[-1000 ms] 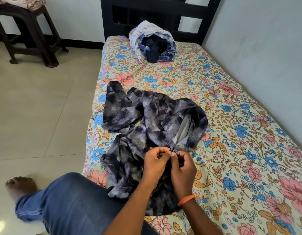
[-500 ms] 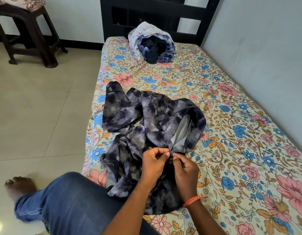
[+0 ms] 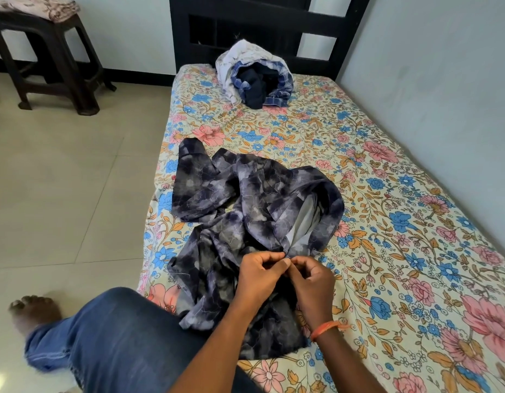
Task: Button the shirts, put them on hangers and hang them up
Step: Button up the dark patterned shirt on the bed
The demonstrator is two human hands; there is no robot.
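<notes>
A dark grey-blue floral shirt [image 3: 245, 205] lies crumpled on the flower-patterned bed [image 3: 387, 222], its pale lining showing at the open front. My left hand [image 3: 258, 275] and my right hand [image 3: 312, 279] meet over the shirt's front edge near the collar. Both pinch the fabric there with curled fingers, thumbs nearly touching. The button itself is hidden under my fingertips. An orange band circles my right wrist.
A pile of other clothes [image 3: 255, 75], white, blue check and navy, sits at the bed's head by the black headboard [image 3: 274, 21]. A dark stool [image 3: 47, 61] stands on the tiled floor at the left. My jeans-clad leg [image 3: 112, 344] hangs off the bed's near edge.
Both hands stay pinched on the shirt's front edge with only small finger shifts; the right hand has settled slightly lower. The shirt has barely moved.
</notes>
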